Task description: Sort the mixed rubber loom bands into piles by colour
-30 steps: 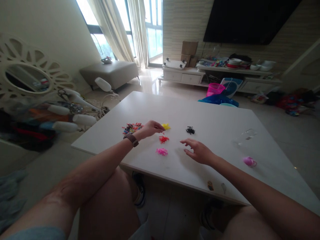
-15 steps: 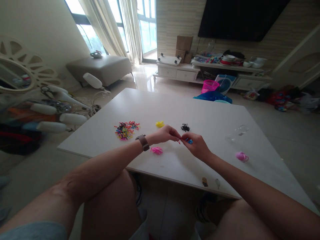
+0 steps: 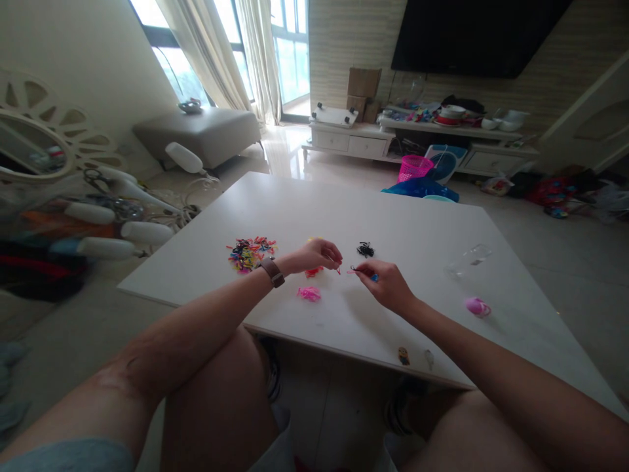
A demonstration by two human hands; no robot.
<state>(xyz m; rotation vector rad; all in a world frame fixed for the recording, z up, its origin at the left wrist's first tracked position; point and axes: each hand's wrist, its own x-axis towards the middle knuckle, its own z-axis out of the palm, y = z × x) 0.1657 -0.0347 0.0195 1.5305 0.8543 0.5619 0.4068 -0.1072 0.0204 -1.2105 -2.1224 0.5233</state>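
Over the table (image 3: 319,203), my left hand (image 3: 317,255) pinches a small red rubber band (image 3: 339,269) at its fingertips. Just to the right, my right hand (image 3: 386,282) is closed on small bands, one black (image 3: 352,268) and one reddish. A gap separates the two hands. Beneath my left hand lies a red pile (image 3: 313,271), partly covered; a yellow pile behind it is mostly hidden. A pink pile (image 3: 309,294) lies nearer me. Black bands (image 3: 365,249) sit beyond my right hand, which partly hides a blue pile (image 3: 375,278). Mixed-colour bands (image 3: 246,254) spread out at left.
On the table's right are a clear plastic container (image 3: 469,261) and a purple object (image 3: 477,307). A small yellow-and-dark figure (image 3: 403,356) and a small pale item (image 3: 429,358) lie by the near edge. A pink basket (image 3: 414,168) stands beyond the table.
My hands, touching before, have moved apart, the left one going left. A red band stays in my left fingers; a black and a reddish band now show in my right.
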